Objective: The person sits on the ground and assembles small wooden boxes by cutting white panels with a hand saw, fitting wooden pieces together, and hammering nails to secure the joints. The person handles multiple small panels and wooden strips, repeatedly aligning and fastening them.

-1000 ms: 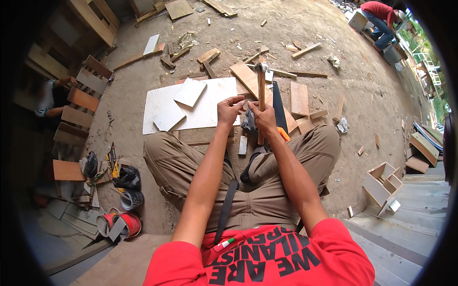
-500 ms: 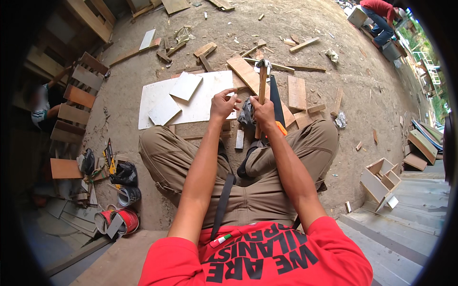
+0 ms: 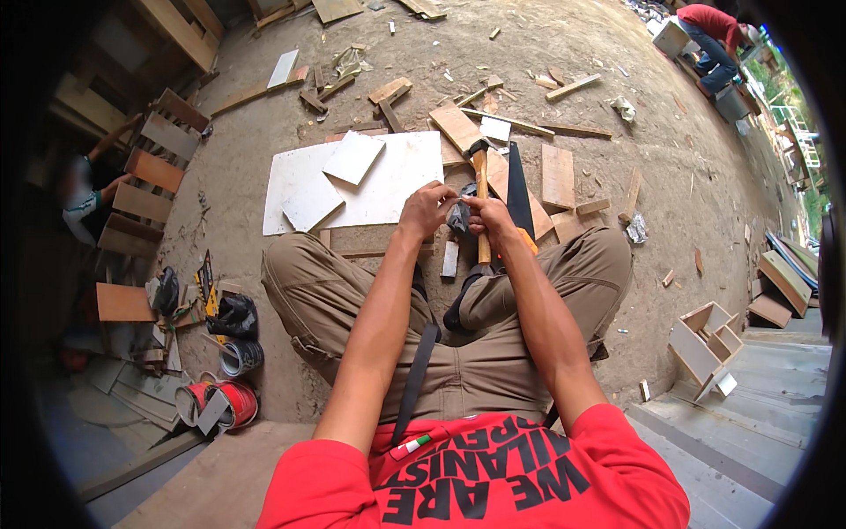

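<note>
My right hand [image 3: 493,219] grips the wooden handle of a hammer [image 3: 482,183], whose dark head points away from me above my lap. Close beside it on the left, my left hand [image 3: 426,210] has its fingers drawn together, its fingertips near those of my right hand. Anything pinched there is too small to make out. Just beyond and below the fingertips lies a dark plastic bag [image 3: 457,218]. A handsaw [image 3: 518,194] with a dark blade and orange handle lies to the right of the hammer. Left of my hands, white boards [image 3: 401,163] rest on the ground.
Wood offcuts [image 3: 557,176] and scraps are strewn over the dirt ground ahead. Red cans [image 3: 236,404] and a black bag [image 3: 233,316] stand at left. A small wooden box [image 3: 701,339] is at right. One person [image 3: 84,203] is at far left, another [image 3: 712,40] far right.
My left hand has moved right, its fingertips now close to my right hand's. The hammer has shifted slightly, its head appearing lower. The view has moved a little.
</note>
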`<state>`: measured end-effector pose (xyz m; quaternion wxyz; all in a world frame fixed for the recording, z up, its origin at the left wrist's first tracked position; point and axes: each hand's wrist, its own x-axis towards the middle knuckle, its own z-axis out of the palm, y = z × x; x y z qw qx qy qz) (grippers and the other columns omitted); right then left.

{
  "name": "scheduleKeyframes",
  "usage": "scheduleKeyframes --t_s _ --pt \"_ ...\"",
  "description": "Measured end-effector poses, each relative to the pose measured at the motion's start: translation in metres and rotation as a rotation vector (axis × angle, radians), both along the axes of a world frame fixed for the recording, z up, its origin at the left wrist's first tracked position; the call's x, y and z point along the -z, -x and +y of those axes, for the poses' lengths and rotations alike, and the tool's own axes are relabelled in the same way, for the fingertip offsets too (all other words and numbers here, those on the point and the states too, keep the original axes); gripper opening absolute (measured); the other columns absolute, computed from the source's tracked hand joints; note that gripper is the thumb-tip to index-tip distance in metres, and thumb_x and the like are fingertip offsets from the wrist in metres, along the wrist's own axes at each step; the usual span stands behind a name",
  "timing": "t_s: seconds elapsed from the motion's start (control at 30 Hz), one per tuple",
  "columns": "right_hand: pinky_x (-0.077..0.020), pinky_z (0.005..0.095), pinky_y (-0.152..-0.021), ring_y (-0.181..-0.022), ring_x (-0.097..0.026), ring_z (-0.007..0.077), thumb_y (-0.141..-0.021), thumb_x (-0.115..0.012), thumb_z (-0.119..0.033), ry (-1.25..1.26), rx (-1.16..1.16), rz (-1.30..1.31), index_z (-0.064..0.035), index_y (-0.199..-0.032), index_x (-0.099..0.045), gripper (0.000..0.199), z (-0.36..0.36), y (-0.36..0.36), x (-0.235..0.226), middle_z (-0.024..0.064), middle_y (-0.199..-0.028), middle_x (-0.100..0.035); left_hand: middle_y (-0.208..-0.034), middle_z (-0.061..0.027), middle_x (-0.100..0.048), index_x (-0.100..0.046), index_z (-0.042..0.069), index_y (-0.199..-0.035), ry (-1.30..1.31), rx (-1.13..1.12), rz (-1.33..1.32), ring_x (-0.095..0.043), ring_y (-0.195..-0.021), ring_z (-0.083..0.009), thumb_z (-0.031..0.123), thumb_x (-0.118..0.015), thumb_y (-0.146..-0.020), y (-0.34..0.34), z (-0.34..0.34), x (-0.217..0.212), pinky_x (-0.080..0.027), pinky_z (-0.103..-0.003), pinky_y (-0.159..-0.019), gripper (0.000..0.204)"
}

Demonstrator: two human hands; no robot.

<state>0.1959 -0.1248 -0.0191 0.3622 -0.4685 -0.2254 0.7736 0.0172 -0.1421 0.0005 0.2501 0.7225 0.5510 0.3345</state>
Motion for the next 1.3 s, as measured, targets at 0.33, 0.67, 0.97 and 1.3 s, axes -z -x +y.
scheduleKeyframes --t_s 0.33,0.67,0.97,1.3 --pt "-0.0384 0.0315 -0.044 -0.048 -0.044 0.0101 -0.096 -0.065 -0.034 -0.356 -0.024 -0.574 -0.004 -0.074 -0.056 0.038 -0.011 0.008 -0.005 -0.0005 -0.058 -0.049 -0.096 -0.0089 -0.069 -0.074 0.009 -0.091 -0.156 -0.407 0.174 -0.063 -0.098 -0.0288 0.017 -0.067 -0.087 0.027 0.007 0.028 -0.045 -0.042 -0.088 0.012" --pt "-0.0436 0.0364 -0.056 -0.058 -0.051 0.0148 -0.096 -0.062 -0.038 -0.488 -0.085 -0.724 0.0042 -0.084 -0.064 0.044 -0.023 0.02 -0.02 0.0058 -0.063 -0.057 -0.107 -0.0105 -0.067 -0.068 0.008 -0.112 -0.153 -0.397 0.193 -0.06 -0.108 -0.028 0.018 -0.064 -0.089 0.024 -0.001 0.031 -0.042 -0.04 -0.094 0.026" --pt "-0.0355 0.0269 -0.052 -0.059 -0.042 0.0064 -0.103 -0.055 -0.037 -0.577 0.008 -0.655 -0.0028 -0.092 -0.06 0.036 -0.092 0.045 -0.038 -0.0037 -0.065 -0.047 -0.114 -0.0102 -0.064 -0.068 0.009 -0.116 -0.26 -0.4 0.203 -0.057 -0.111 -0.0277 0.023 -0.064 -0.09 0.021 -0.015 0.042 -0.041 -0.041 -0.095 0.03" --pt "-0.0415 0.0336 -0.056 -0.061 -0.048 0.0126 -0.101 -0.057 -0.041 -0.479 -0.064 -0.644 0.0004 -0.087 -0.058 0.044 -0.081 0.044 -0.038 0.0041 -0.064 -0.052 -0.1 -0.0069 -0.066 -0.071 0.01 -0.094 -0.159 -0.536 0.168 -0.06 -0.099 -0.0262 0.02 -0.067 -0.088 0.015 0.003 0.031 -0.044 -0.04 -0.088 0.012"
